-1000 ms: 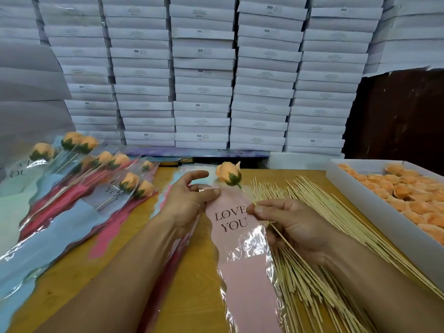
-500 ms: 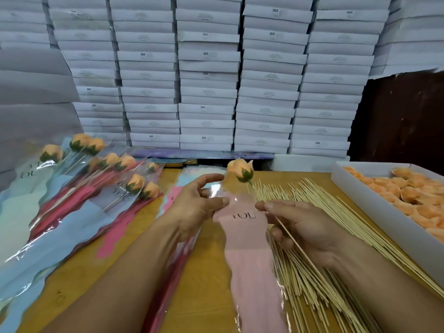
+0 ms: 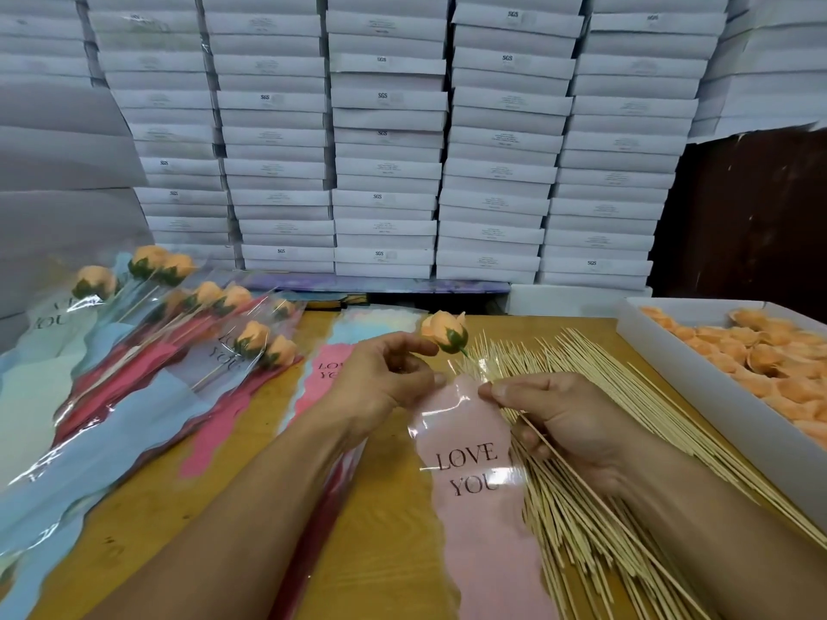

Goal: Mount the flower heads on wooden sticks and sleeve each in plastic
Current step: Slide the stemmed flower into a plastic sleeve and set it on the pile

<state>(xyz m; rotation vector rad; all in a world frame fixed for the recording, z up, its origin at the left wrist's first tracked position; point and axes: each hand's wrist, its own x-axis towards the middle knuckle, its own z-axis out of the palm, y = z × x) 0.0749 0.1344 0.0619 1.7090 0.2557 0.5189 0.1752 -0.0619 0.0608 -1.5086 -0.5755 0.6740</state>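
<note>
Finished flowers: sleeved, fanned on the far-left tabletop.
Left hand: forearm angled in from near left, thumb and fingers pinching the sleeve's top edge.
Plastic sleeve: pink, "LOVE YOU", stretched between both hands.
Flower head: orange, on its stick, just beyond the sleeve mouth.
Right hand: pinches the sleeve's right edge, stick under the palm.
Wooden sticks: heaped right.
Box of flower heads: far right.
</note>
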